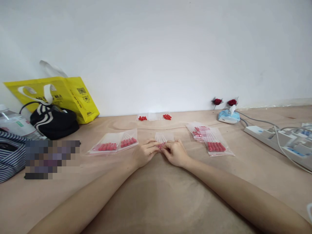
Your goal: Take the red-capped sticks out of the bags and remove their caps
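In the middle of the table, a small clear zip bag (163, 136) lies between my hands, its upper part fanned away from me and something red showing at its near end. My left hand (147, 152) pinches the near edge from the left. From the right, my right hand (175, 152) pinches the same edge, fingertips close to the left ones. The fingers hide most of the bag's contents. Filled bags with red capsule-like pieces (107, 147) lie left of my hands, and more bags with red pieces (216, 146) overlap on the right.
Two small piles of red pieces (142, 118) lie on clear bags by the wall. A yellow bag (83, 97), a black pouch (53, 122) and a plastic bottle (14, 123) stand left. A tissue pack (228, 117) and a power strip (280, 144) with cables lie right.
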`<state>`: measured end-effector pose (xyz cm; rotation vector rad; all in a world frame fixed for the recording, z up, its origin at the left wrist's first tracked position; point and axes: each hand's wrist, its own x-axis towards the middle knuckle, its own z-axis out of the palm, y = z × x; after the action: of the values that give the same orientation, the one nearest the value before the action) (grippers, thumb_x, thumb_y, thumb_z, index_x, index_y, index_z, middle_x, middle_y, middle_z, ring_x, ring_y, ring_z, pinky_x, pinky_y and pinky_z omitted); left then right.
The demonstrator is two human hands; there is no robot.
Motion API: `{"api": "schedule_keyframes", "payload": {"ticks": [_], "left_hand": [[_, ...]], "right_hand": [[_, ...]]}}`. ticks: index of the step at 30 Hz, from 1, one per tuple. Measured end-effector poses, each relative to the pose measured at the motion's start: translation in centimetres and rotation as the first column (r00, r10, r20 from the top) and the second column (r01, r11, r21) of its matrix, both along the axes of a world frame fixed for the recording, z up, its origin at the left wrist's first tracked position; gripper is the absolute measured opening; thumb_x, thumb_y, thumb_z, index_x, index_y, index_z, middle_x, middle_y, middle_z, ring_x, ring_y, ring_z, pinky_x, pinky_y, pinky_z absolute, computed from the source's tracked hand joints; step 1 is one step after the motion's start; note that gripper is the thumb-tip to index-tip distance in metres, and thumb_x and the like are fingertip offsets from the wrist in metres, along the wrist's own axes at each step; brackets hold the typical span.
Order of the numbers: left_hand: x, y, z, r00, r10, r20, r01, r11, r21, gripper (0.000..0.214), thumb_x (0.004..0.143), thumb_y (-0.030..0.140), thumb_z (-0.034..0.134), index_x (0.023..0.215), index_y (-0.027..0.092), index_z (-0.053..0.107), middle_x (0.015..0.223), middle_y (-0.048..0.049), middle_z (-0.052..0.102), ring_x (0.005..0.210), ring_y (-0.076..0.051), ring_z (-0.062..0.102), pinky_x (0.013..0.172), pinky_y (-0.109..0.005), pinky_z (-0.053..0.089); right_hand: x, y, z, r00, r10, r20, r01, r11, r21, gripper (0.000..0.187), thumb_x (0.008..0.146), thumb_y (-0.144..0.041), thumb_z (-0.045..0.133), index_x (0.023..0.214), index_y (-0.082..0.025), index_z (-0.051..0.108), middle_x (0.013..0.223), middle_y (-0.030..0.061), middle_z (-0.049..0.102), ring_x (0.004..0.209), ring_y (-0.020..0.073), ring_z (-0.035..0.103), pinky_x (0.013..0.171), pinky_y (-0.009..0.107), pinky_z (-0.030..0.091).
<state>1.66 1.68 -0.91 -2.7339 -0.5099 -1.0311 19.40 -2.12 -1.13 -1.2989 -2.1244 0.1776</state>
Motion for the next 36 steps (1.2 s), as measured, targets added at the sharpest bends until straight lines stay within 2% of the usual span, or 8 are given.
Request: {"api": "schedule_keyframes", "payload": {"ticks": [9,14,17,21,25,29,33,36], "left_hand": [[0.5,0.0,-0.3,0.997,0.04,-0.069,-0.052,0.98,-0.192,0.017,0.082,0.017,0.049,0.076,0.019,0.065,0.106,-0.0057,0.064,0.112,-0.022,0.049,0.092,-0.042,0.042],[0.4,-0.7,0.5,0.994,-0.024,-0.105,0.002,0.979,-0.203,0.02,0.083,0.018,0.046,0.074,0.02,0.064,0.12,-0.004,0.055,0.12,-0.021,0.039,0.097,-0.04,0.037],[0.2,-1.0,0.7,0.992,-0.094,-0.083,0.072,0.967,-0.243,0.019,0.081,0.029,0.051,0.097,0.02,0.058,0.128,-0.0078,0.047,0.122,-0.021,0.036,0.1,-0.039,0.034],[-0.3,-1.1,0.6,0.997,-0.031,-0.064,0.01,0.952,-0.307,0.075,0.069,0.05,0.06,0.129,0.016,0.031,0.133,-0.0142,0.038,0.126,-0.027,0.028,0.103,-0.043,0.027],[-0.4,-0.8,0.7,0.978,0.068,-0.197,-0.143,0.907,-0.396,0.057,0.08,0.047,0.046,0.128,0.018,0.034,0.129,-0.0102,0.044,0.124,-0.027,0.032,0.102,-0.047,0.024],[-0.3,-1.1,1.0,0.962,0.119,-0.247,-0.219,0.876,-0.43,0.038,0.085,0.039,0.04,0.118,0.021,0.045,0.116,-0.0065,0.056,0.108,-0.022,0.049,0.097,-0.042,0.032],[-0.3,-1.5,1.4,0.967,0.132,-0.217,-0.216,0.88,-0.424,0.037,0.08,0.04,0.049,0.111,0.02,0.051,0.11,-0.0073,0.058,0.101,-0.021,0.053,0.088,-0.036,0.041],[-0.4,-1.6,1.4,0.969,0.148,-0.198,-0.222,0.875,-0.431,0.031,0.08,0.036,0.049,0.106,0.019,0.054,0.105,-0.0076,0.06,0.096,-0.021,0.055,0.084,-0.035,0.043]], "right_hand": [[0.0,0.4,-0.2,0.986,-0.167,0.016,0.167,0.986,-0.029,0.018,0.081,-0.023,0.045,0.069,-0.018,0.057,0.066,-0.0005,0.064,0.061,0.0121,0.052,0.067,0.029,0.021],[0.6,0.8,-0.5,0.99,-0.141,-0.031,0.143,0.985,0.093,0.015,0.083,-0.02,0.044,0.075,-0.019,0.056,0.075,0.0007,0.063,0.069,0.0136,0.053,0.067,0.028,0.023],[1.4,0.9,-0.6,0.996,-0.014,-0.084,0.031,0.978,0.204,0.017,0.084,-0.017,0.04,0.076,-0.018,0.055,0.075,0.0019,0.062,0.071,0.014,0.053,0.067,0.028,0.027],[2.6,0.9,-0.6,0.956,0.271,-0.109,-0.238,0.939,0.249,0.018,0.085,-0.013,0.038,0.083,-0.019,0.056,0.079,0.0024,0.062,0.075,0.013,0.054,0.071,0.027,0.033],[3.4,0.8,-0.6,0.93,0.365,-0.046,-0.346,0.911,0.224,0.022,0.083,-0.009,0.037,0.084,-0.02,0.057,0.078,0.0026,0.062,0.075,0.0129,0.055,0.074,0.027,0.036],[4.0,1.3,-0.9,0.975,0.197,-0.103,-0.173,0.963,0.205,0.014,0.079,-0.012,0.044,0.081,-0.02,0.056,0.077,0.0022,0.061,0.076,0.0146,0.055,0.074,0.029,0.036],[4.2,1.9,-1.1,0.972,-0.011,-0.235,0.042,0.991,0.128,0.003,0.071,-0.017,0.053,0.069,-0.019,0.052,0.068,0.0002,0.06,0.066,0.014,0.053,0.065,0.027,0.038],[4.2,1.9,-1.0,0.956,-0.079,-0.284,0.097,0.994,0.048,0.009,0.067,-0.021,0.057,0.06,-0.019,0.052,0.059,-0.0015,0.056,0.057,0.0125,0.05,0.058,0.025,0.037]]}}
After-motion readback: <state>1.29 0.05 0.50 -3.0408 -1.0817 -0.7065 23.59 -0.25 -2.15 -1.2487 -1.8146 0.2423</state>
